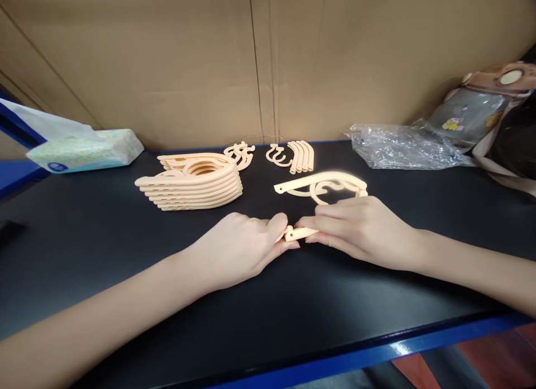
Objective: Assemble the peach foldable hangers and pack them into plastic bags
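My left hand (245,245) is closed, its thumb and fingers pinching a cream plastic hanger piece that is mostly hidden. From the right, my right hand (364,231) grips a cream hanger arm (302,233) whose end with a small hole meets the left hand's piece. Just behind the right hand lie another curved hanger arm (320,180) and a hook part, partly covered by the fingers. A neat stack of folded cream hangers (190,188) sits beyond my left hand.
At the back of the black table (268,322) lie loose hooks (240,153), more hooks (277,154) and several hanger arms (301,157). A tissue pack (90,150) stands at left. Clear plastic bag (402,146) and a bottle (471,113) are at right, before a cardboard wall (188,65).
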The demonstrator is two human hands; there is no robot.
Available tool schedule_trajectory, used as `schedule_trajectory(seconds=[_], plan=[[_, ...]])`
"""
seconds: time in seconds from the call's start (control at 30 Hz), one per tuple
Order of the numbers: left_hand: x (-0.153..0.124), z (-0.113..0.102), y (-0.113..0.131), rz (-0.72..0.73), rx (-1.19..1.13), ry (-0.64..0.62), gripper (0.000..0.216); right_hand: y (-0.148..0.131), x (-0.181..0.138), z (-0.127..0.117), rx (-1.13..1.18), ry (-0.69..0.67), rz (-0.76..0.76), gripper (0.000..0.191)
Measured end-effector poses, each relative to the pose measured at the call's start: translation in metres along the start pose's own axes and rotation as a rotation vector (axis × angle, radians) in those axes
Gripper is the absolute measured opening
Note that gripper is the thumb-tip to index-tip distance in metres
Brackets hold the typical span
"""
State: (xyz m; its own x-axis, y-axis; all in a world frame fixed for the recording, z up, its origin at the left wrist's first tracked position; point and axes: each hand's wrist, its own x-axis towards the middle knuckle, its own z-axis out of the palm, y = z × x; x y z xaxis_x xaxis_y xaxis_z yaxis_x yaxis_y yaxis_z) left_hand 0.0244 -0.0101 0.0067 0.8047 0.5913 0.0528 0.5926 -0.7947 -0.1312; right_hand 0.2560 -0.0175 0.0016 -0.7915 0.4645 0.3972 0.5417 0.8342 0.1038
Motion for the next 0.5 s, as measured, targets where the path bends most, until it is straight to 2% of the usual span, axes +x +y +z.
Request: schedule_trajectory(seconds=[0.23,0.4,0.5], plan=[[-0.0011,0.0026,-0.0010,0.069,0.080,0.088,0.030,0.0013,-0.0005,-0.0007,0.118,-0.077,0.043,0.035],[-0.0017,0.0033,-0.0016,0.113,0.139,0.172,0.035,0.0027,-0.0013,-0.0026,0.144,-0.083,0.060,0.032],[-0.0016,0.0036,-0.0011,0.111,0.141,0.178,0.037,0.0026,-0.0020,-0.0027,0.116,-0.067,0.044,0.031]])
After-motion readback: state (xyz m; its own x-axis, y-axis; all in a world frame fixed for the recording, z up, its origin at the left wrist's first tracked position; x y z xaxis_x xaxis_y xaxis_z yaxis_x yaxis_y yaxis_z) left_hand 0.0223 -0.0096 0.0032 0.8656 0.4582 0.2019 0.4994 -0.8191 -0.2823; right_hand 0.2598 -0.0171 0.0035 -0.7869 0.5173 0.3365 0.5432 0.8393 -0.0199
